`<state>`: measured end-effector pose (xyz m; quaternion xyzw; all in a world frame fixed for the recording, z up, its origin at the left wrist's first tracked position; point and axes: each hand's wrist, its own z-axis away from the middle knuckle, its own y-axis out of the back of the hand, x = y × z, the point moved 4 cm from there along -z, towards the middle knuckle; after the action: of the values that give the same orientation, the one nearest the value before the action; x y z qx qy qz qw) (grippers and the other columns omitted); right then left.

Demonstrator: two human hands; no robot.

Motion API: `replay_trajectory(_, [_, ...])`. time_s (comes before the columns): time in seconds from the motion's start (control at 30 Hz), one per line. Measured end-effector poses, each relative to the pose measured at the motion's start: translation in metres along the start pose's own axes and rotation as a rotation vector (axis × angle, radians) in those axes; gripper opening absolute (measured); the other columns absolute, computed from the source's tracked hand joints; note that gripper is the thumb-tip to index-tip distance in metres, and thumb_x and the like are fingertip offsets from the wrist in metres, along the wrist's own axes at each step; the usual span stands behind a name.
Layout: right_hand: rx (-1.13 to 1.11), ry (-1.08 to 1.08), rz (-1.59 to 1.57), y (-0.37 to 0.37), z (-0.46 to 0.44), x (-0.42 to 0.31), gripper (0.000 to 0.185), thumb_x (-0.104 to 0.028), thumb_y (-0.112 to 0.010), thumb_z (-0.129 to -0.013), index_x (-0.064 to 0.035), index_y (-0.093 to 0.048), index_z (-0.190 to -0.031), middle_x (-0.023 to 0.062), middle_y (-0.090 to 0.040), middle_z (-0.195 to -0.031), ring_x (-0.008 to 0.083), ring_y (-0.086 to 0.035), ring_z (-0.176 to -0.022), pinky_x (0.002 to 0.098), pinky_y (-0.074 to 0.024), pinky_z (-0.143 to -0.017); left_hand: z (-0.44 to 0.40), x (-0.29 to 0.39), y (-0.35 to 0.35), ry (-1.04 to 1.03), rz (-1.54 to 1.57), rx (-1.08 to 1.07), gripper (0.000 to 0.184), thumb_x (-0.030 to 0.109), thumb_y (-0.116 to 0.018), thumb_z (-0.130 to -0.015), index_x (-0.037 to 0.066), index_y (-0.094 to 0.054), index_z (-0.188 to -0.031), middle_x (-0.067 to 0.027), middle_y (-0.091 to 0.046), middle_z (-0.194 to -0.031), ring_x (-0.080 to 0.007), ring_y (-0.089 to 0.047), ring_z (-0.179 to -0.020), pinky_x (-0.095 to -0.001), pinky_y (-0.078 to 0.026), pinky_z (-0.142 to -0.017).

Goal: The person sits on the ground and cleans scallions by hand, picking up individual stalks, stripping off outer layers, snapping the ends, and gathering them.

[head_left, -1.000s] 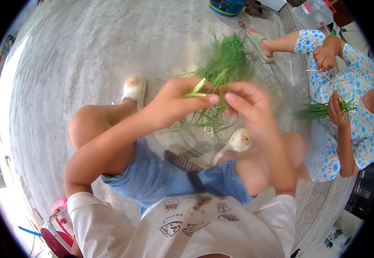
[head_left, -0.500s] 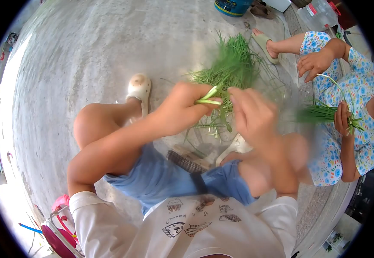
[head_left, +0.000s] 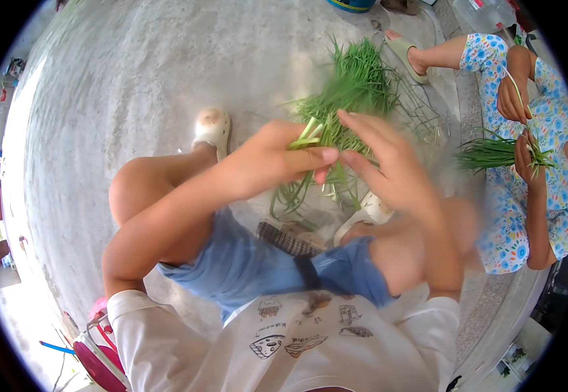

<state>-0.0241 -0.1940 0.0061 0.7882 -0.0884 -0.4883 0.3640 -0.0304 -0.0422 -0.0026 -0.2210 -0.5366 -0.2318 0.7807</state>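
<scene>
My left hand (head_left: 268, 160) is closed around a few garlic chives (head_left: 311, 132), their pale cut-looking ends poking up past the fingers and green leaves hanging below. Close beside it, my right hand (head_left: 392, 166) is open, fingers stretched and thumb apart, with nothing visible in it; its thumb is near my left thumb tip. Beyond both hands a loose heap of chives (head_left: 365, 68) lies on the concrete floor, partly blurred by a hazy patch. Stray leaves (head_left: 290, 199) lie or hang below my left hand.
At the right, another person's hand (head_left: 524, 157) grips a chive bunch (head_left: 486, 153), while that person's other hand (head_left: 514, 98) holds a single stalk. A blue bucket (head_left: 352, 5) stands at the top, and a clear plastic container (head_left: 483, 14) at upper right. My clogs (head_left: 212, 130) rest on the floor.
My right hand has gone from a pinch at the chives to open fingers. The stalks in my left hand are tilted more upright. The other person's upper hand has moved down toward their bunch.
</scene>
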Motion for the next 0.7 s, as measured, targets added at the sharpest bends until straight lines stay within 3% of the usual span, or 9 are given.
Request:
replay_trajectory(0.1, [0.104,0.155,0.038,0.001,0.001,-0.010,0.024,-0.012,-0.055,-0.079,0.0004,-0.053,-0.098,0.0093,-0.056,-0.079,0.0144,-0.054,-0.069,0.0249,-0.0420,-0.059,0.000,0.004,0.000,-0.020,0.066,0.037,0.019,0.019,-0.051,-0.082,0.001,-0.057,-0.076,-0.0005,-0.054,-0.061,-0.0020,-0.036,-0.046,-0.0173,-0.026,-0.041])
replay_trajectory(0.17, [-0.034,-0.057,-0.358,0.003,0.003,-0.016,0.020,-0.012,-0.056,-0.078,0.0009,-0.052,-0.093,0.0097,-0.057,-0.079,0.0140,-0.055,-0.069,0.0247,-0.0428,-0.059,-0.002,0.003,0.002,-0.022,0.095,0.053,0.019,0.018,-0.052,-0.081,0.001,-0.057,-0.075,-0.0010,-0.054,-0.060,-0.0020,-0.036,-0.046,-0.0174,-0.026,-0.041])
replay_trajectory(0.3, [-0.038,-0.055,-0.340,-0.006,0.003,-0.023,0.014,-0.009,-0.056,-0.077,0.0014,-0.053,-0.087,0.0088,-0.058,-0.074,0.0113,-0.055,-0.065,0.0227,-0.0428,-0.056,-0.004,0.002,0.002,-0.065,0.068,0.041,0.021,0.020,-0.054,-0.080,0.001,-0.058,-0.071,-0.0022,-0.054,-0.059,-0.0023,-0.035,-0.044,-0.0175,-0.026,-0.040])
replay_trajectory(0.37, [0.002,-0.118,-0.535,-0.009,0.003,-0.016,0.011,-0.005,-0.057,-0.076,0.0016,-0.053,-0.084,0.0064,-0.057,-0.066,0.0083,-0.053,-0.058,0.0201,-0.0416,-0.051,-0.005,0.003,0.001,-0.071,0.065,0.041,0.022,0.020,-0.054,-0.080,0.001,-0.058,-0.070,-0.0025,-0.055,-0.059,-0.0024,-0.035,-0.044,-0.0174,-0.026,-0.040])
replay_trajectory(0.57, [0.032,-0.258,-0.541,0.000,0.003,-0.007,0.007,-0.005,-0.055,-0.077,0.0023,-0.054,-0.077,0.0039,-0.055,-0.063,0.0067,-0.051,-0.054,0.0187,-0.0402,-0.049,-0.005,0.002,0.004,-0.048,0.070,0.026,0.022,0.021,-0.051,-0.082,0.000,-0.059,-0.080,-0.0040,-0.057,-0.064,-0.0030,-0.036,-0.045,-0.0172,-0.028,-0.040])
replay_trajectory(0.7, [0.098,-0.224,-0.493,0.012,0.002,-0.007,0.009,-0.006,-0.054,-0.078,0.0027,-0.055,-0.075,0.0034,-0.054,-0.062,0.0065,-0.051,-0.055,0.0186,-0.0399,-0.049,-0.003,0.003,0.003,-0.008,0.074,0.018,0.024,0.020,-0.049,-0.083,-0.001,-0.058,-0.091,-0.0044,-0.057,-0.067,-0.0036,-0.036,-0.046,-0.0171,-0.029,-0.042])
